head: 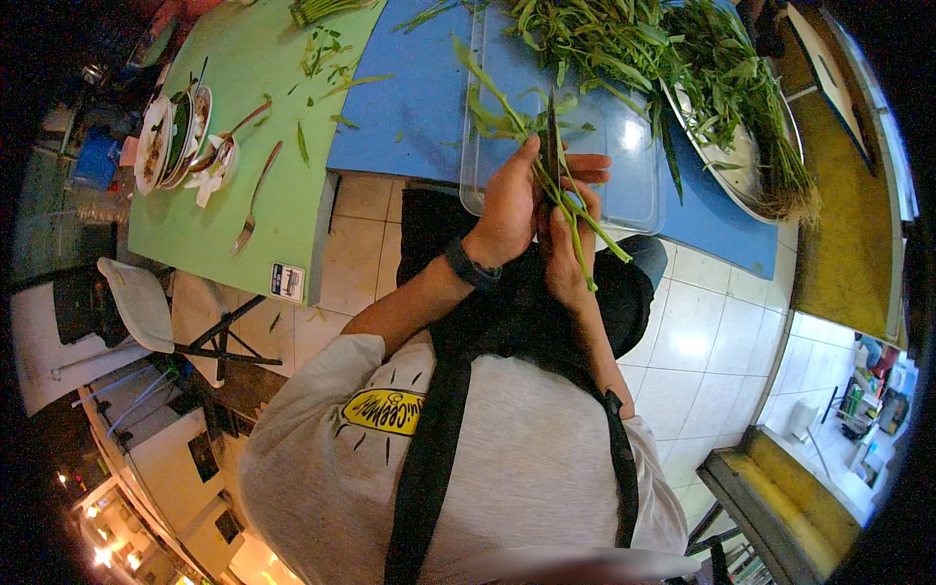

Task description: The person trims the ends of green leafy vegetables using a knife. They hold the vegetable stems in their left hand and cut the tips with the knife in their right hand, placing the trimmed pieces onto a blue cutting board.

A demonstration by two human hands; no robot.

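Observation:
My left hand (pixel 508 208), with a dark band at the wrist, pinches long green leafy stems (pixel 585 219) that look like water spinach. Beside it, my right hand (pixel 574 238) grips a knife (pixel 553 142), its dark blade pointing away from me against the stems. The knife's handle is mostly hidden by the fingers. Cut stem ends stick out over my right hand towards me, while the leaves (pixel 497 121) spread out beyond my left thumb. Both hands are above the near edge of a clear plastic tub (pixel 647 208).
A heap of leafy greens (pixel 592 44) lies at the tub's far side. Rooted greens (pixel 775 146) rest on a metal tray (pixel 738 179) at right. Stacked dirty plates (pixel 150 142), a fork (pixel 245 232) and leaf scraps (pixel 302 142) sit on the green table (pixel 212 227). A white chair (pixel 139 303) stands at left.

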